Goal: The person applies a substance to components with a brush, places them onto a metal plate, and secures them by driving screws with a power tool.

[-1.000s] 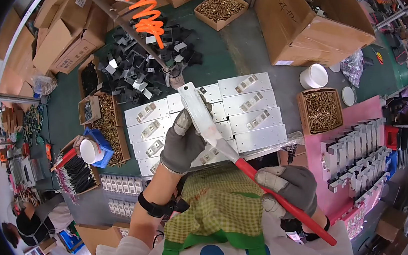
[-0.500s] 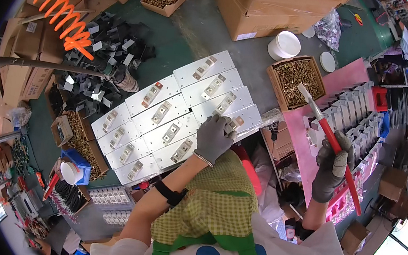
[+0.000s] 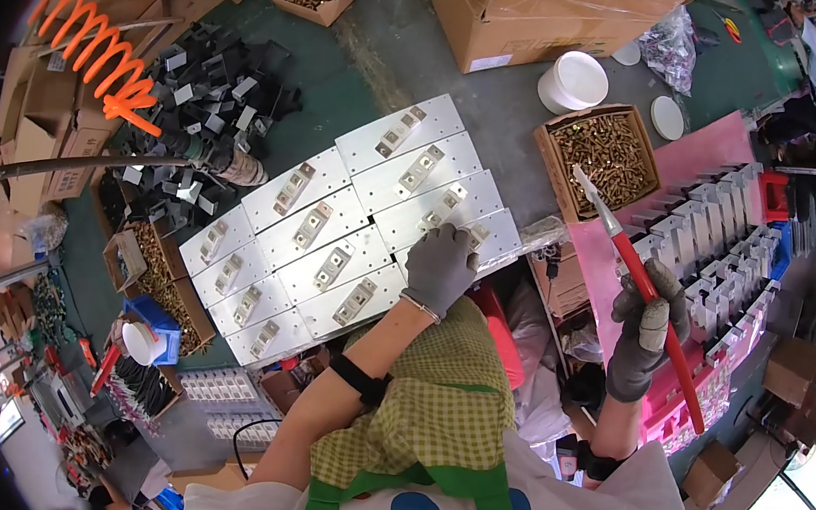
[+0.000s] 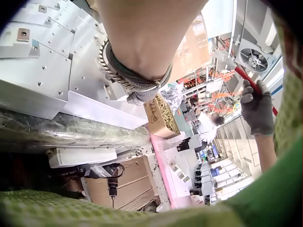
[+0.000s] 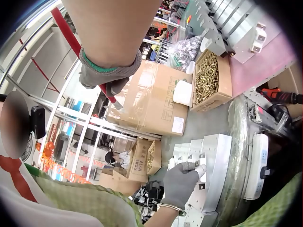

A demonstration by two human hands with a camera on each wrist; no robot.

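Note:
Silvery metal plates point(image 3: 394, 198) lie side by side on the bench, each bearing a small metal block point(image 3: 311, 225) with holes. My gloved left hand point(image 3: 440, 264) is at the front right plate, fingers curled at a small block point(image 3: 477, 237) there. In the right wrist view, the gloved left hand point(image 5: 181, 183) has thumb and fingertips at the end of this block point(image 5: 202, 186). Raised off to the right, my gloved right hand point(image 3: 652, 323) grips the red handle of a brush point(image 3: 625, 248), its pale tip pointing up and away.
A box of brass-coloured fasteners point(image 3: 605, 162) and a white tub point(image 3: 574, 81) stand behind the right side. Metal brackets stand in rows on a pink sheet point(image 3: 592, 276) at the right. Black parts point(image 3: 210, 91) are heaped at the back left, near an orange coiled hose point(image 3: 99, 49).
A pale piece held up against the brush one second ago is gone from the left hand, which moved down to the front right plate. The right hand carried the brush right and up.

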